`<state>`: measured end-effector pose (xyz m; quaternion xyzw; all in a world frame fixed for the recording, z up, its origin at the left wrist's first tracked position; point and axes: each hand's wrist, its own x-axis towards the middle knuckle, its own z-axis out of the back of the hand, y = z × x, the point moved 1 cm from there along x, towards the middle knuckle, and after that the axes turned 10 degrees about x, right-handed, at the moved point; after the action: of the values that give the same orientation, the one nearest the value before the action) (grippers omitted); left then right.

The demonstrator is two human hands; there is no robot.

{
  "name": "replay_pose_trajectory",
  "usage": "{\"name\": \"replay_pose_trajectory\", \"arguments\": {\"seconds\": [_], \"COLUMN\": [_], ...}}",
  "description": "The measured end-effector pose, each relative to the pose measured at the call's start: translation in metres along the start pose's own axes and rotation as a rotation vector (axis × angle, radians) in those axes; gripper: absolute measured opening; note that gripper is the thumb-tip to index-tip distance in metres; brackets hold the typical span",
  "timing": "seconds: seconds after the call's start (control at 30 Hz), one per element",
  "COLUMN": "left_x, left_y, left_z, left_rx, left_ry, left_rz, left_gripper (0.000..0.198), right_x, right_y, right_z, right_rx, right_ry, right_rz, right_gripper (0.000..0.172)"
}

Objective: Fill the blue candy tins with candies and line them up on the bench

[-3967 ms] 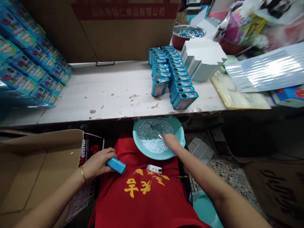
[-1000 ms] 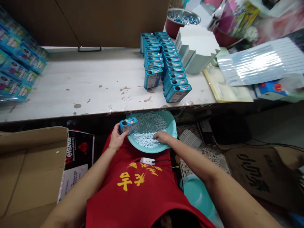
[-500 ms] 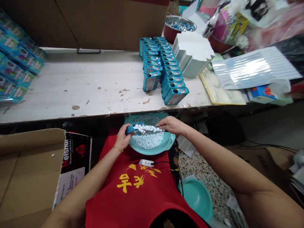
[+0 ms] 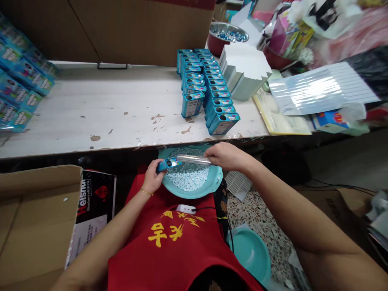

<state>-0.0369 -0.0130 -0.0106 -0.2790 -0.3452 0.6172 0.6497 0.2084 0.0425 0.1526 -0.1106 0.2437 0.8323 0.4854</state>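
My left hand [image 4: 153,178] grips a small blue tin [image 4: 169,163], tilted, its top with a dark round opening turned up. In my right hand [image 4: 226,155] is a narrow, clear trough-like scoop [image 4: 194,159]; its far end reaches the tin's edge. No white pieces show in the scoop. Below both hands sits a turquoise basin [image 4: 216,178] holding many small white candies [image 4: 189,180]. Whether the scoop touches the tin I cannot tell.
Rows of blue tins [image 4: 222,123] stand on the white table [image 4: 121,109], beside stacked white card [image 4: 247,66]. A metal bowl [image 4: 227,34] is behind them. Wrapped blue packs [image 4: 21,81] are at left, above an open carton [image 4: 39,218]. Another turquoise basin [image 4: 251,254] lies low right.
The white candies heaped along the scoop are gone from it, and the scoop now shows bare. My right hand has risen slightly and the tin has turned a little.
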Motion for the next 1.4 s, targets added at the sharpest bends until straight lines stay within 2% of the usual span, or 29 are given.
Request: {"name": "replay_pose_trajectory", "arguments": {"seconds": [0.07,0.13,0.2,0.27,0.37,0.47,0.57,0.67,0.77,0.87,0.97,1.1,1.3,1.4], "left_x": [-0.005,-0.009,-0.011,-0.012,-0.011,-0.01,-0.01,-0.01,-0.01,-0.008,-0.006,-0.002,0.0,0.001], "left_y": [0.007,0.013,0.016,0.016,0.015,0.012,0.012,0.013,0.016,0.015,0.01,0.0,-0.004,-0.006], "left_z": [0.005,0.005,0.002,-0.001,-0.004,-0.004,-0.002,0.002,0.005,0.005,0.001,-0.009,-0.015,-0.016], "left_rx": [-0.074,-0.171,-0.251,-0.283,-0.279,-0.269,-0.267,-0.276,-0.25,-0.166,-0.097,-0.057,0.004,0.001], "left_ry": [-0.015,-0.033,-0.049,-0.063,-0.077,-0.085,-0.079,-0.07,-0.059,-0.047,-0.022,0.022,0.028,0.027], "left_rz": [0.076,0.128,0.156,0.171,0.185,0.205,0.216,0.209,0.174,0.145,0.102,0.017,-0.1,-0.115], "left_gripper": [0.04,0.044,0.046,0.047,0.049,0.049,0.049,0.05,0.048,0.043,0.04,0.037,0.033,0.033], "right_x": [0.004,0.018,0.038,0.053,0.063,0.062,0.059,0.052,0.036,0.018,0.007,0.01,0.026,0.03], "right_y": [-0.022,-0.036,-0.037,-0.029,-0.017,-0.022,-0.039,-0.053,-0.06,-0.058,-0.049,-0.028,0.007,0.022], "right_z": [-0.03,-0.073,-0.119,-0.157,-0.187,-0.193,-0.189,-0.175,-0.149,-0.113,-0.078,-0.044,-0.011,0.001], "right_rx": [0.039,0.013,-0.031,-0.034,-0.008,0.03,0.083,0.133,0.213,0.383,0.487,0.426,0.211,0.13], "right_ry": [-0.026,-0.018,0.048,0.1,0.159,0.216,0.236,0.201,0.14,0.058,0.016,0.036,0.08,0.1], "right_rz": [-0.087,-0.206,-0.25,-0.213,-0.109,-0.037,-0.019,-0.021,-0.017,0.013,0.051,0.078,0.104,0.106], "right_gripper": [0.026,0.027,0.032,0.036,0.035,0.032,0.027,0.026,0.026,0.024,0.021,0.023,0.026,0.025]}}
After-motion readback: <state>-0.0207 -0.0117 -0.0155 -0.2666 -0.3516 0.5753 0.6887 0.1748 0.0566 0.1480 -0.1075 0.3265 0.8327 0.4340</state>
